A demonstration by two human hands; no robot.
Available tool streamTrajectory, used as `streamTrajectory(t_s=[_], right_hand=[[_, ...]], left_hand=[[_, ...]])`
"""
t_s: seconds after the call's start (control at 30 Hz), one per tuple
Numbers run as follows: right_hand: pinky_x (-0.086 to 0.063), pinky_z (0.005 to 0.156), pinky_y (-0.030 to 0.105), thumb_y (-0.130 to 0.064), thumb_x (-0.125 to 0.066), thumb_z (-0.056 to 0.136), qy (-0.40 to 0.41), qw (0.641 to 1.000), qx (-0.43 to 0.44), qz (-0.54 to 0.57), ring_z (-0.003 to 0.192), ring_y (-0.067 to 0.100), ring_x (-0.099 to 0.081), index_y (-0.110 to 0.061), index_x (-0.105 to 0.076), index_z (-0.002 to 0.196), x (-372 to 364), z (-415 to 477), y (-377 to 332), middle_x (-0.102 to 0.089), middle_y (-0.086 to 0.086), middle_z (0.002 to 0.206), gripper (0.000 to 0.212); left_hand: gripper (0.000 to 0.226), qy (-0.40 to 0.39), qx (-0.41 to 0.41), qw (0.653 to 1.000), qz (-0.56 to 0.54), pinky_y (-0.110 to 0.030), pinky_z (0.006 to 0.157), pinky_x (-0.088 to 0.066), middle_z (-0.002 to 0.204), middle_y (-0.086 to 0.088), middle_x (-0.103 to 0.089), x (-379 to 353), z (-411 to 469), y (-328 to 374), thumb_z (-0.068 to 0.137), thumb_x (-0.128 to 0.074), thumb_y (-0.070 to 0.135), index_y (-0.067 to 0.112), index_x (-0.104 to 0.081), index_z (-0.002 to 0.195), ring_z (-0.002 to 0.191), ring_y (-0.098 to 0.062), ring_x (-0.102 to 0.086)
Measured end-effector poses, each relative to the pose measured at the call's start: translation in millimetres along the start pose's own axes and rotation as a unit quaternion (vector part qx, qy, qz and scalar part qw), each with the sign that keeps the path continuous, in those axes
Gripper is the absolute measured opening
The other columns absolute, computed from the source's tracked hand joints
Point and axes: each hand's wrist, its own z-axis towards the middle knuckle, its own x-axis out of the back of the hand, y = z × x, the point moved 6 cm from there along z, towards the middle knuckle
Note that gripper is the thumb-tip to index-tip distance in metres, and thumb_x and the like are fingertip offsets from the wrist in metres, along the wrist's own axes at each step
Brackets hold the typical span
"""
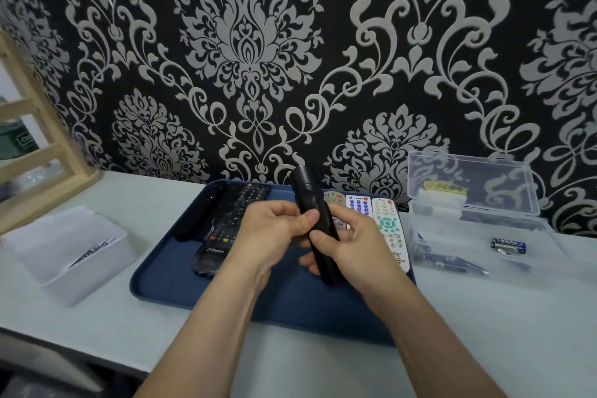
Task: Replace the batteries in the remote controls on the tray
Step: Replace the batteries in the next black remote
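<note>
Tray remote [226, 229] label THTF | left hand [271, 233], right hand [349, 245] grip slim remote [307, 194]

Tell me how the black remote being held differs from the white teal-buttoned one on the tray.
The black remote is gripped in the left hand and right hand, tilted upward; the white remote lies flat on the tray. The black remote shows a plain dark face; the white remote shows coloured buttons. Both are long and slim.

One head-worn wide-angle view, looking forward and down, close over the blue tray [155, 281] at lower centre; the patterned wall [290, 42] fills the upper frame.
</note>
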Motion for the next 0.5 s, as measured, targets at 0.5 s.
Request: streamTrajectory(t_s=[0.5], right_hand=[[-0.056,0.057,0.030,-0.012,-0.048,0.102,0.029,0.996,0.050,0.070,0.055,0.017,-0.061,-0.032,-0.067,0.105,-5,-1,-13,-0.068,0.007,0.070,0.028]], left_hand=[[0.029,-0.031,0.066,0.987,-0.141,-0.017,0.035,-0.027,0.062,-0.012,-0.056,-27,-8,1,0.092,-0.060,0.026,-0.003,-0.065,0.091,0.033,-0.011,-0.040]])
